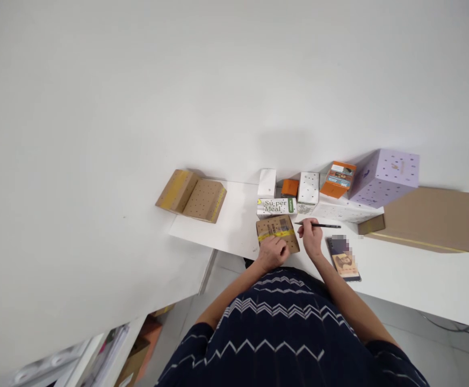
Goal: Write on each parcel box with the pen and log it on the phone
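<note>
Steadying the brown box (275,227) on the near side of the lettered carton (276,207), the left hand (273,252) (curled fingers resting atop the box, grip unclear) should press evenly, and the right hand (311,236), fingers closed around a pen (327,226), lightly.

Only bit I can actually make out is "Su.per Meal" in green on the white box (276,207). Print on the orange box (338,179) and taped brown box (279,226)? Too tiny.

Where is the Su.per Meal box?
In the head view, the Su.per Meal box sits right of centre, just behind the taped brown box under the left hand.
</note>
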`<state>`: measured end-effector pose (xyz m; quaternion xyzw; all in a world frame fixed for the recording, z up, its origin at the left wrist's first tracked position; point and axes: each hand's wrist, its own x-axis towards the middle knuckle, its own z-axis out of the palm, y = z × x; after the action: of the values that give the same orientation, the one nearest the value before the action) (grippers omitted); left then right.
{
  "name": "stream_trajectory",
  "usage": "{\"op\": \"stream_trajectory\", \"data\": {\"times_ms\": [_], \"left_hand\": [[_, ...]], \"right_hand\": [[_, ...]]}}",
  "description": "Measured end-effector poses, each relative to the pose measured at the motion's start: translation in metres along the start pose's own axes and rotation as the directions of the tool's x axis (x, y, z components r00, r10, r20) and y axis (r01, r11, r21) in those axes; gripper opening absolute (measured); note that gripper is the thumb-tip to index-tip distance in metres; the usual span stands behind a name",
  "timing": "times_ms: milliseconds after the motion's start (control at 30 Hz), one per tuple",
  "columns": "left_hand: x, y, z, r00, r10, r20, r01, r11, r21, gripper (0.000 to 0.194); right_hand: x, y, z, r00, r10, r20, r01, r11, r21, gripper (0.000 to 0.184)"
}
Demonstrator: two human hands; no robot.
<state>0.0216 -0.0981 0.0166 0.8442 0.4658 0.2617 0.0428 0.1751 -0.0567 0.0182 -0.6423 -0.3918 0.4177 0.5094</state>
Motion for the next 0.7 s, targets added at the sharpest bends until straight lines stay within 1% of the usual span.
{"op": "stream_trajectory", "data": {"times_ms": [33, 67, 100, 133, 167, 200, 233, 267, 300, 333, 433, 500, 567, 600, 667, 700], "left_hand": [[0.0, 0.0, 0.0, 1.0, 0.005, -0.001, -0.005, 1.0, 0.012, 0.016], [0.0, 0.0, 0.0, 1.0, 0.013, -0.004, -0.013, 1.0, 0.028, 0.015], [0.0, 0.0, 0.0, 1.0, 0.02, -0.008, -0.02, 0.999, 0.047, 0.015], [0.0, 0.0, 0.0, 1.0, 0.027, -0.012, -0.026, 0.998, 0.064, 0.015], [0.0, 0.0, 0.001, 0.999, 0.032, -0.015, -0.031, 0.997, 0.078, 0.015], [0.0, 0.0, 0.001, 0.999, 0.035, -0.016, -0.034, 0.996, 0.088, 0.015], [0.0, 0.0, 0.0, 0.999, 0.037, -0.017, -0.036, 0.995, 0.094, 0.016], [0.0, 0.0, 0.0, 0.999, 0.038, -0.016, -0.036, 0.995, 0.097, 0.016], [0.001, 0.0, 0.0, 0.999, 0.039, -0.015, -0.037, 0.994, 0.099, 0.016], [0.001, -0.001, -0.001, 0.999, 0.041, -0.015, -0.039, 0.994, 0.099, 0.017], [0.001, -0.001, -0.003, 0.999, 0.045, -0.017, -0.043, 0.994, 0.101, 0.019], [0.0, -0.001, -0.004, 0.999, 0.047, -0.018, -0.045, 0.994, 0.1, 0.019], [0.0, -0.001, -0.005, 0.999, 0.05, -0.016, -0.048, 0.994, 0.096, 0.019], [0.0, -0.002, -0.005, 0.998, 0.053, -0.016, -0.051, 0.994, 0.094, 0.019], [-0.001, -0.001, -0.005, 0.998, 0.056, -0.02, -0.054, 0.994, 0.094, 0.019], [-0.001, -0.001, -0.005, 0.998, 0.057, -0.023, -0.054, 0.994, 0.095, 0.019]], "right_hand": [[0.003, 0.004, -0.007, 1.0, 0.029, -0.01, -0.03, 0.999, -0.041, 0.029], [0.006, 0.01, -0.014, 0.998, 0.066, 0.011, -0.064, 0.99, -0.124, 0.03], [0.009, 0.017, -0.02, 0.991, 0.115, 0.065, -0.095, 0.963, -0.251, 0.031], [0.011, 0.025, -0.025, 0.975, 0.176, 0.138, -0.102, 0.9, -0.423, 0.031], [0.012, 0.034, -0.029, 0.946, 0.246, 0.21, -0.075, 0.799, -0.596, 0.03], [0.012, 0.043, -0.032, 0.913, 0.314, 0.262, -0.023, 0.679, -0.734, 0.027], [0.012, 0.052, -0.034, 0.885, 0.368, 0.287, 0.03, 0.569, -0.821, 0.024], [0.011, 0.06, -0.035, 0.866, 0.405, 0.293, 0.065, 0.49, -0.869, 0.022], [0.01, 0.068, -0.035, 0.858, 0.425, 0.289, 0.078, 0.447, -0.891, 0.021], [0.009, 0.073, -0.035, 0.854, 0.436, 0.283, 0.075, 0.435, -0.897, 0.022], [0.005, 0.08, -0.037, 0.851, 0.453, 0.267, 0.05, 0.436, -0.899, 0.026], [0.004, 0.077, -0.042, 0.862, 0.443, 0.244, 0.028, 0.44, -0.898, 0.031], [0.003, 0.073, -0.051, 0.904, 0.383, 0.188, 0.007, 0.427, -0.904, 0.034], [0.001, 0.071, -0.058, 0.932, 0.335, 0.139, -0.008, 0.4, -0.916, 0.035], [-0.003, 0.07, -0.074, 0.975, 0.224, -0.002, -0.074, 0.314, -0.947, 0.043], [-0.006, 0.071, -0.083, 0.981, 0.179, -0.081, -0.128, 0.269, -0.955, 0.049]]}}
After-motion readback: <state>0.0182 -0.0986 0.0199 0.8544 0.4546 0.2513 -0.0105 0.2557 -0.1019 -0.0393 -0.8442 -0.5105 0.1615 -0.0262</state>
